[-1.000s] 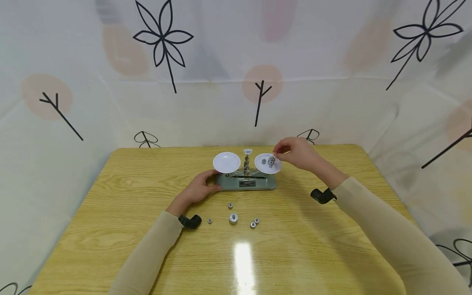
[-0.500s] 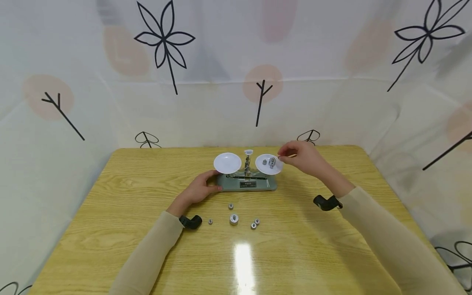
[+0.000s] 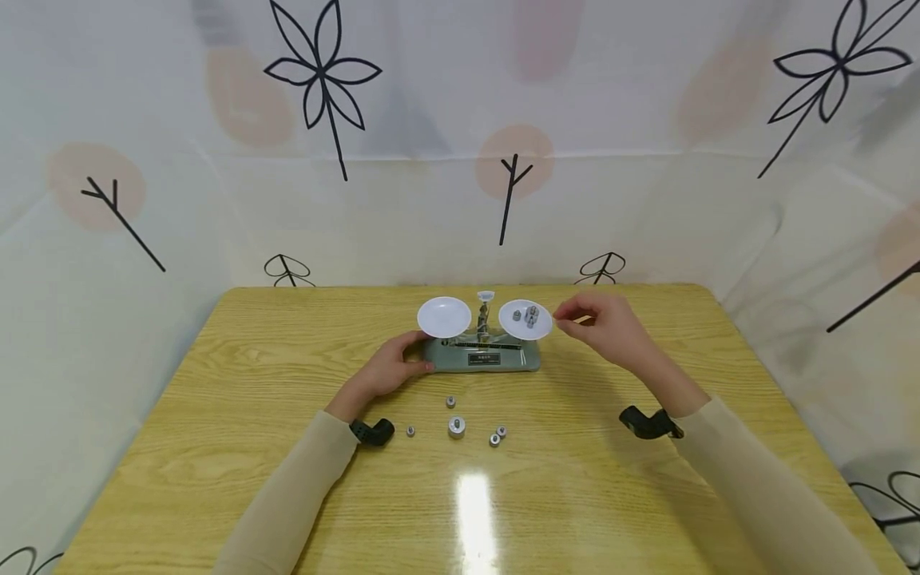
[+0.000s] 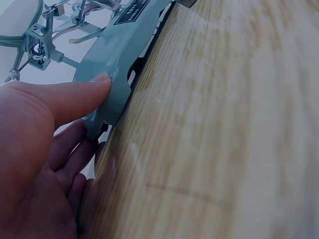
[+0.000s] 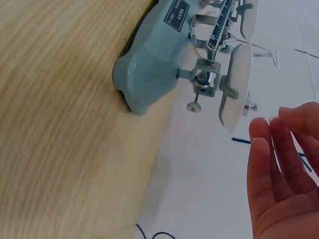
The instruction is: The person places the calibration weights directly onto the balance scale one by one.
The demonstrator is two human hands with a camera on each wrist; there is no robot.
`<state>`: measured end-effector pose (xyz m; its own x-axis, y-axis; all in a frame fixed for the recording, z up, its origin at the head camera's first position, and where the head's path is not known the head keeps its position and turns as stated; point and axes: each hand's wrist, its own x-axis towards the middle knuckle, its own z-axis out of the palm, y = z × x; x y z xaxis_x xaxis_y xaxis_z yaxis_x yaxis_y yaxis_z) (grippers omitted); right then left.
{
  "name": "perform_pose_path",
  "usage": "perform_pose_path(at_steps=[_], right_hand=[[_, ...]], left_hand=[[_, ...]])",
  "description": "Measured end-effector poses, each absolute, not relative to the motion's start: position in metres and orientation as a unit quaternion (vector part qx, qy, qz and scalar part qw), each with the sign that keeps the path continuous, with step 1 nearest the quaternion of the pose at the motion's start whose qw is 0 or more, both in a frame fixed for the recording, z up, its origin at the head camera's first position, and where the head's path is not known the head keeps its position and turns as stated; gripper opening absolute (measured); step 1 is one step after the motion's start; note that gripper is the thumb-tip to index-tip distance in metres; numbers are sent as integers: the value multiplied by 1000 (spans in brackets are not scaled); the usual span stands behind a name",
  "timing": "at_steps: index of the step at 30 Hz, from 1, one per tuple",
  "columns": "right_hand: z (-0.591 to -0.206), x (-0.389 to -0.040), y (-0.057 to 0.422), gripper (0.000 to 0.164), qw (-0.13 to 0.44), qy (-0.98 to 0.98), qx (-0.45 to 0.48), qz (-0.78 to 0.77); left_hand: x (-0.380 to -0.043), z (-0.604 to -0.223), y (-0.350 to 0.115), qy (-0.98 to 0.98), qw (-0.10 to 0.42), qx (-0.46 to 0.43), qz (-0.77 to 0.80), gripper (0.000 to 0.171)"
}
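Observation:
A balance scale with a grey-green base (image 3: 483, 361) and two white pans stands near the back of the table. Metal weights (image 3: 532, 315) sit upright in its right pan (image 3: 506, 329); the left pan (image 3: 443, 317) is level with it or nearly so. My left hand (image 3: 388, 369) grips the left end of the base. In the left wrist view the thumb (image 4: 79, 97) lies on top of the base, fingers behind its end. Just right of the right pan, my right hand (image 3: 604, 326) hovers apart from it, fingers loosely bent. Nothing shows between its fingertips in the right wrist view.
Several more weights stand on the wooden table (image 3: 287, 447) before the scale. The largest weight (image 3: 456, 428) is in the middle, with a small weight (image 3: 410, 431) to its left and a close pair (image 3: 498, 436) to its right. A patterned cloth (image 3: 417, 208) hangs behind.
My right hand has drawn back to the right from the right pan's rim. The left hand keeps its grip on the base. The weights have not visibly moved.

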<state>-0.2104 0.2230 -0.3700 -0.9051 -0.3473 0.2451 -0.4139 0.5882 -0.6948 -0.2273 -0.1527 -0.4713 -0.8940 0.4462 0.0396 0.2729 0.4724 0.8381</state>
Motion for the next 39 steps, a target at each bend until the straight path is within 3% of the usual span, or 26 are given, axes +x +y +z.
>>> perform_pose_path(at_steps=[17, 39], right_hand=[[-396, -179, 208, 12, 39, -875, 243, 417], [-441, -152, 184, 14, -99, -849, 310, 417]], left_hand=[[-229, -472, -154, 853, 96, 209, 468, 57], [-230, -474, -153, 854, 95, 204, 468, 56]])
